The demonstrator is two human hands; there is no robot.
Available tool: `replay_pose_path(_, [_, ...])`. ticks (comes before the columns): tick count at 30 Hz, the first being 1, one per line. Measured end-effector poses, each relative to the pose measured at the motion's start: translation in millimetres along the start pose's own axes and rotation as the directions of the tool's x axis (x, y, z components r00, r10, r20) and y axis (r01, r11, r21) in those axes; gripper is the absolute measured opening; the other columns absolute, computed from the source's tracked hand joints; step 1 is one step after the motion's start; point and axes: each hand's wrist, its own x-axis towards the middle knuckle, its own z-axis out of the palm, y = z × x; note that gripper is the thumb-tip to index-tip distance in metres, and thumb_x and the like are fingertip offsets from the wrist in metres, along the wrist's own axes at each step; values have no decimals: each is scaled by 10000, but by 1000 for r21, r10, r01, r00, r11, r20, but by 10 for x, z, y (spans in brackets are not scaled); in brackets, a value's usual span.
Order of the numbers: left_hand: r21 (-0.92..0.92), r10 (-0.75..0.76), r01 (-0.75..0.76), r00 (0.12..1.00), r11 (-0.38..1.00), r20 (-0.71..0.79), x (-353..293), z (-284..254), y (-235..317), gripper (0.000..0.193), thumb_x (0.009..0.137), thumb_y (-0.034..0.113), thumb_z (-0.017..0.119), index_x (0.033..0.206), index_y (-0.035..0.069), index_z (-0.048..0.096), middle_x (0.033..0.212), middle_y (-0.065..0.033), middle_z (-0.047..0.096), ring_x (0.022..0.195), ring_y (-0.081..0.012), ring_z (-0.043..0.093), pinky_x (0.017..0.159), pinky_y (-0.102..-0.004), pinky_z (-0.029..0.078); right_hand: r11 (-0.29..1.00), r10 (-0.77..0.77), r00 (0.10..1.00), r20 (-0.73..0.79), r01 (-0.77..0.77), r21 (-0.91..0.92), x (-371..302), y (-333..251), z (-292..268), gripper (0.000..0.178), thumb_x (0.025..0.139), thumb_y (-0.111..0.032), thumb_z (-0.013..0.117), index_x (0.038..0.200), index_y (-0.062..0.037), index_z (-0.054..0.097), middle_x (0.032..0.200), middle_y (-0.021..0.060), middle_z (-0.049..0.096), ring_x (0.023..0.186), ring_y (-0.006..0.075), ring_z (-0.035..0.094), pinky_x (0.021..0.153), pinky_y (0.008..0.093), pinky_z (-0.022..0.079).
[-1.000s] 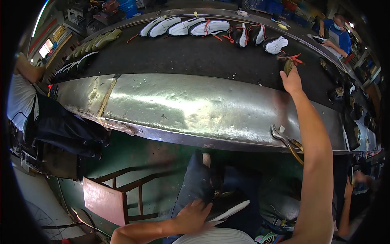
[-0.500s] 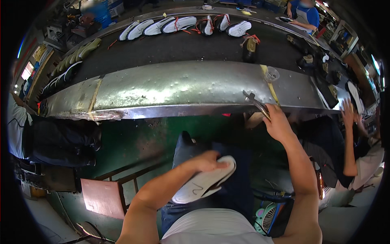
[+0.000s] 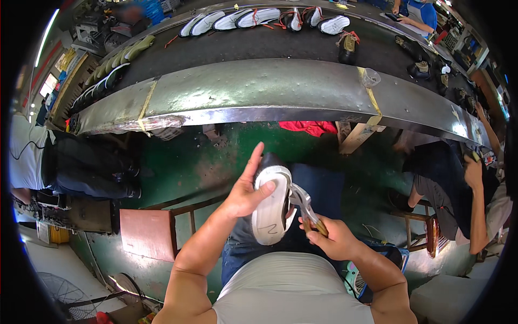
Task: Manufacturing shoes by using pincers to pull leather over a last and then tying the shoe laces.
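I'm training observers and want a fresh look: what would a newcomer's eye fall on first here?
Probably the white-soled shoe at lower centre, gripped sole-up in the left hand, with steel pincers in the right hand at its right edge. Next, the long, shiny silver metal ledge curving across the view, and beyond it the row of white-soled shoes along the top.

The sole (image 3: pixel 272 205) is white with a dark squiggle (image 3: pixel 271 228), the pliers (image 3: pixel 301 200) silver
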Motion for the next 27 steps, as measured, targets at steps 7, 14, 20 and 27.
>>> replay_pose_path(7, [11,-52,52,997,999,54,-175,-111,-144,612,998,177,608,1529,114,309,1468,-95,404,1314,-192,415,1137,-354,307,886,90,983,157,-151,439,80,-89,171,379,1032,-201,534,1346,10,510,1205,113,654,970,145,618,886,327,516])
replay_pose_path(14, [524,162,-127,987,842,-22,-196,-167,-112,551,1033,292,526,1498,71,330,1580,-196,274,1453,-289,299,1176,-393,244,880,76,982,174,-148,452,232,-54,201,373,1042,-183,517,1339,44,505,1197,108,646,1014,141,608,886,327,514])
replay_pose_path(20, [430,92,-65,995,901,-42,-186,-158,-20,527,1017,205,568,1468,19,370,1489,-198,406,1396,-266,383,1148,-377,304,802,143,955,260,-265,535,408,-340,135,269,1045,-188,511,1202,25,561,1009,72,641,886,125,600,756,293,520])
replay_pose_path(27, [218,84,-58,990,974,-113,-71,-465,-353,433,986,77,609,1396,42,473,1359,-103,529,1228,-151,508,1059,-316,405,988,-17,1000,12,19,-153,878,286,271,221,1010,-203,562,1079,5,589,780,116,658,652,245,650,638,372,524])
